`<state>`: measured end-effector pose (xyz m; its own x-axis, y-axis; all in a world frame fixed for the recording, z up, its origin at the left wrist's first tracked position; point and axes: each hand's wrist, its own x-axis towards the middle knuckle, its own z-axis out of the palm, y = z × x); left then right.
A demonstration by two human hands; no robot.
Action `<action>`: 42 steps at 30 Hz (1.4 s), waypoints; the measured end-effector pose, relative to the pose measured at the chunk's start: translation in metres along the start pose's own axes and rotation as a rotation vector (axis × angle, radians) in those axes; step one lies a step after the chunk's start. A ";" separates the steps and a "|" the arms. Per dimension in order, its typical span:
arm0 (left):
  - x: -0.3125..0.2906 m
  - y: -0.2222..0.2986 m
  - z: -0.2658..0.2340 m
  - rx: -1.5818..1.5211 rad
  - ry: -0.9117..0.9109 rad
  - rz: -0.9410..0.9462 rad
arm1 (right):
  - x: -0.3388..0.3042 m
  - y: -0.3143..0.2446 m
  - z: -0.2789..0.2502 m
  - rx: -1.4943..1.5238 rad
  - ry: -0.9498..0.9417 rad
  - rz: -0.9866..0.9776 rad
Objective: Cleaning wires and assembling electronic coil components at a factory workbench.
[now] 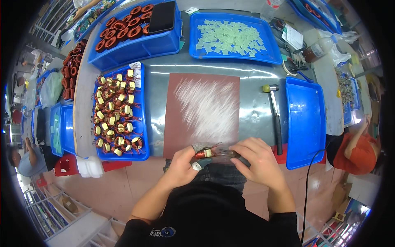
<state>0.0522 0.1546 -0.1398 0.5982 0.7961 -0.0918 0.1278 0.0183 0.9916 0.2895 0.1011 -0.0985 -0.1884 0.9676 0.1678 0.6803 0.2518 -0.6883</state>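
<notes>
Close to my body, at the near edge of the table, my left hand [181,166] grips a small copper-wound coil [200,154] with a cream block on it. Pale wraps cover the tips of its thumb and a finger. My right hand [259,160] is closed around a metal hand tool [224,153] that looks like pliers, its jaws at the coil's wire ends. Fingers hide part of the tool. Just beyond both hands lies a brown sheet [175,119] with white scuff marks. Many similar coils with cream blocks fill a blue tray [142,153] at the left.
A blue bin [135,55] of bare copper coils, a black phone [162,17] on it, stands far left. A blue tray [263,57] holds pale green squares. At the right are a hammer [275,115] and another blue tray [306,123]. People sit at both sides.
</notes>
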 end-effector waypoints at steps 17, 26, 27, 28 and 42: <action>-0.006 -0.003 -0.007 0.210 -0.100 0.012 | 0.006 -0.001 0.001 -0.029 -0.111 -0.079; -0.006 -0.011 -0.005 0.115 -0.039 -0.048 | 0.006 -0.005 0.006 -0.222 -0.114 -0.077; -0.006 -0.011 -0.006 0.111 -0.066 -0.069 | 0.008 -0.005 0.004 -0.222 -0.115 -0.076; -0.006 -0.011 -0.007 0.107 -0.093 -0.088 | 0.011 -0.004 0.002 -0.184 -0.100 -0.066; -0.005 -0.024 0.006 -0.562 -0.084 -0.224 | 0.002 0.013 0.008 0.127 -0.074 0.081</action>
<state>0.0507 0.1460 -0.1641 0.6686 0.6857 -0.2875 -0.1659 0.5145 0.8413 0.2929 0.1059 -0.1127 -0.1914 0.9798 0.0584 0.6014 0.1641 -0.7819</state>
